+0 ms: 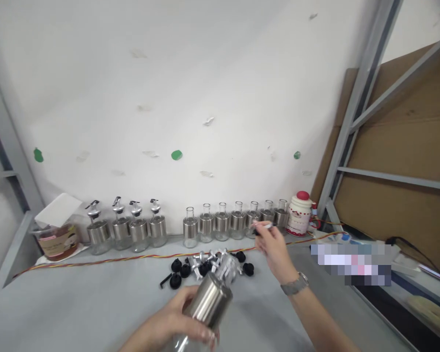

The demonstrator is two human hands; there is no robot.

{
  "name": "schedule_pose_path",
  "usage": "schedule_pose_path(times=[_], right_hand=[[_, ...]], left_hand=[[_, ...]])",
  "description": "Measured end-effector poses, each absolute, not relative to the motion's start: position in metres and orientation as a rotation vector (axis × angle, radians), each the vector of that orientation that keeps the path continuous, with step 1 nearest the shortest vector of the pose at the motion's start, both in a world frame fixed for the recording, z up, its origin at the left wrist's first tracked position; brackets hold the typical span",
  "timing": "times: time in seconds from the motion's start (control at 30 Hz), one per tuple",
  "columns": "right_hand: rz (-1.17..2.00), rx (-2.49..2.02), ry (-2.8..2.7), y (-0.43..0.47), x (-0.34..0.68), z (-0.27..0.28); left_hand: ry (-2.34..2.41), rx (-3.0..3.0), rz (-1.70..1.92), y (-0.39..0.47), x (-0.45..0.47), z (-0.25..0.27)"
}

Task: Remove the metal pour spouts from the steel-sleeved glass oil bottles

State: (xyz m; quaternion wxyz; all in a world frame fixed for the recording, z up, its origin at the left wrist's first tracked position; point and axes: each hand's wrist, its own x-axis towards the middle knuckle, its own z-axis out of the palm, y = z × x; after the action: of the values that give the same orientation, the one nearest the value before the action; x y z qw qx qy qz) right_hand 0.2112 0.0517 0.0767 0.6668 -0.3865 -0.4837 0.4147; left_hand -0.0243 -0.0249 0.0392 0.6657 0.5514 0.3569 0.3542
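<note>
My left hand (176, 320) is wrapped round a glass bottle with a brushed-metal sleeve (210, 299). The bottle is tilted, and its clear neck points up and away from me. Raised to the right of it, my right hand (273, 247) pinches a small black-and-silver piece (258, 230), partly hidden by the fingers. Beyond the held bottle lies a loose pile of black stoppers (175, 280) and silver spout parts (196, 269). Along the wall stand several open-necked sleeved bottles (206, 224). Farther left, several matching bottles (138, 230) have silver-and-black pour spouts on top.
A red-and-yellow twisted wire (132, 257) runs across the grey table (77, 308). At the left is a tub with a brown label (56, 243); a cream jar with a red lid (298, 215) stands at the right end. Metal frame posts (363, 88) flank the table.
</note>
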Motion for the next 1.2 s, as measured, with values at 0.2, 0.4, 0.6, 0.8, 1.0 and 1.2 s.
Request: schedule_pose_path(times=[0.2,0.4,0.6,0.8,1.0,1.2], right_hand=[[1.02,-1.105,-1.736,0.028,0.174,0.038],[0.843,-1.235,-2.149,0.014,0.162,0.026],[1.044,-1.018,-1.799,0.027,0.165,0.045],[1.187,-0.828,-1.638,0.018,0.136,0.082],[0.535,-0.954,-1.828,0.033,0.106,0.117],[0.132,-1.248,-2.012,0.084,0.055,0.123]], left_hand=[[0.909,1.131,1.168,-0.008,-0.023,0.037],[1.21,1.082,1.385,0.002,-0.029,0.034],[1.375,1.443,1.476,-0.002,-0.023,0.031],[1.457,2.04,1.37,-0.014,-0.021,0.013],[1.573,2.006,1.563,-0.009,-0.03,0.031],[1.771,1.593,1.952,0.007,-0.051,0.038]])
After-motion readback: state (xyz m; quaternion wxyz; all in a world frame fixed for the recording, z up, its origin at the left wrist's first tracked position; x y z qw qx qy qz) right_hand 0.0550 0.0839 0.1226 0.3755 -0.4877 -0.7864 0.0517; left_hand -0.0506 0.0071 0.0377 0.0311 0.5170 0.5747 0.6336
